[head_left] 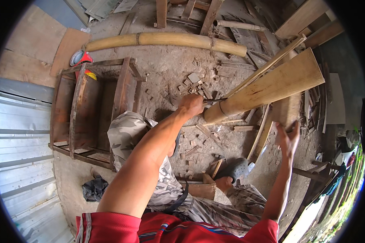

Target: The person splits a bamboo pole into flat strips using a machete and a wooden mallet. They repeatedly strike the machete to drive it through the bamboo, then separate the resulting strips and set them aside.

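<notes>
My left hand (192,104) is closed around the handle of a dark-bladed knife (216,100). Its blade meets the bamboo near a node ring, beside a split strip (267,65). This wide bamboo piece (267,87) slants from the middle of the floor up to the right. Right of and below it, my right hand (288,139) curls its fingers and thumb around the near end of a wooden block (286,111). Motion smears the block, and the bamboo hides its far part.
A bamboo pole (170,39) lies across the far floor. To the left stands a wooden frame (75,109) with a red container (83,58) by it. Wood scraps (196,83) litter the ground. Near my sandalled foot (231,170) lies a hammer (218,164).
</notes>
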A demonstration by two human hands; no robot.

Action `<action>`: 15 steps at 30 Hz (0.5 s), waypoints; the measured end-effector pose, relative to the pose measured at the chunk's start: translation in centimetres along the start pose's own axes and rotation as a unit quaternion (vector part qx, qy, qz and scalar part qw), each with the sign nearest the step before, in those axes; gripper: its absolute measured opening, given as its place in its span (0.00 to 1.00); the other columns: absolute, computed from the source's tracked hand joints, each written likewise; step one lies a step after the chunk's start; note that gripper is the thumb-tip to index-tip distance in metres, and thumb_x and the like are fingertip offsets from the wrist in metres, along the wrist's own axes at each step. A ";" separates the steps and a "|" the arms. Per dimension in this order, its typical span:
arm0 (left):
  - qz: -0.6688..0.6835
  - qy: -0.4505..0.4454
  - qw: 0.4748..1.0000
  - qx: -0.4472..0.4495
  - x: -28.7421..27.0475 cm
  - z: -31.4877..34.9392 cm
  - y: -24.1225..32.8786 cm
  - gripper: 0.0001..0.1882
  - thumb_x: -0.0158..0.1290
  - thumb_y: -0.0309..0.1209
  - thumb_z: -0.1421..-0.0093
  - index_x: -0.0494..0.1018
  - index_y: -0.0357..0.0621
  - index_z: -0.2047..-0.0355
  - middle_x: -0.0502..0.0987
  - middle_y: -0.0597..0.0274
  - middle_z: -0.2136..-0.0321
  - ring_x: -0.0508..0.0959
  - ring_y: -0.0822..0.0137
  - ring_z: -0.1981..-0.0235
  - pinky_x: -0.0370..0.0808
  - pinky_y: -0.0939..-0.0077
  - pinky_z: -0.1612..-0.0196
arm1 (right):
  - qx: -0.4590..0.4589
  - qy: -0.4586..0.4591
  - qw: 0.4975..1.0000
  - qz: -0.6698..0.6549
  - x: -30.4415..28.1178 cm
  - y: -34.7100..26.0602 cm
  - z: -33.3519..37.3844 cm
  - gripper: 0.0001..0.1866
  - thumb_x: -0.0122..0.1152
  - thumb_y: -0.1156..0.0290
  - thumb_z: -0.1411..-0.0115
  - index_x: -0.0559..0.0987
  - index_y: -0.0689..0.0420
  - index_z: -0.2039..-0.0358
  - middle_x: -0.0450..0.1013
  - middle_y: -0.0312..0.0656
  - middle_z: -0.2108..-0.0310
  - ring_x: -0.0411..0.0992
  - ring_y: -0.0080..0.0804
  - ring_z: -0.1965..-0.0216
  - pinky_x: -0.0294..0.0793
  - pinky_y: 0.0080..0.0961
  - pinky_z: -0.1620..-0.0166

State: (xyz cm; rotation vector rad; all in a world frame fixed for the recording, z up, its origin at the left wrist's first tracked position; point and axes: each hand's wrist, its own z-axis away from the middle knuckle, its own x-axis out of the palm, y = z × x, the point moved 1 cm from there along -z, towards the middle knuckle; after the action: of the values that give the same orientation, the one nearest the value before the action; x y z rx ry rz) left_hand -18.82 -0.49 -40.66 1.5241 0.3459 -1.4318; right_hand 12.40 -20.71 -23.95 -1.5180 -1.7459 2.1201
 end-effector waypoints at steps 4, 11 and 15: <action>0.013 -0.010 0.999 -0.033 0.2 0.1 -0.3 0.15 0.56 0.39 0.46 0.80 0.36 0.73 0.81 0.43 0.74 0.82 0.46 0.70 0.78 0.53 0.65 | -0.093 0.138 0.980 -0.106 -3.0 -4.9 -1.6 0.36 0.73 0.57 0.49 0.68 0.61 0.45 0.72 0.44 0.55 0.70 0.35 0.56 0.71 0.33 0.53; 0.020 -0.036 0.999 -0.009 0.6 -0.5 0.7 0.11 0.55 0.34 0.44 0.76 0.36 0.74 0.78 0.47 0.79 0.79 0.53 0.76 0.77 0.57 0.69 | 0.029 -0.110 0.984 0.139 6.8 6.3 3.0 0.39 0.70 0.56 0.50 0.61 0.59 0.44 0.75 0.56 0.62 0.76 0.51 0.63 0.77 0.48 0.56; -0.020 -0.050 0.998 -0.015 -1.4 -1.8 2.3 0.07 0.55 0.28 0.47 0.73 0.36 0.77 0.75 0.47 0.81 0.77 0.55 0.78 0.74 0.59 0.73 | 0.051 -0.116 0.981 0.145 5.8 6.8 3.8 0.33 0.72 0.53 0.54 0.70 0.65 0.57 0.76 0.54 0.72 0.76 0.45 0.70 0.75 0.37 0.65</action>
State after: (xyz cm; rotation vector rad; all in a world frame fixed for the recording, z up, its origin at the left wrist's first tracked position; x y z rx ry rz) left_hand -16.40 0.36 -38.68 1.4229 0.3376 -1.5216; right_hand 10.45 -22.95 -33.17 -1.6434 -1.5211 2.5761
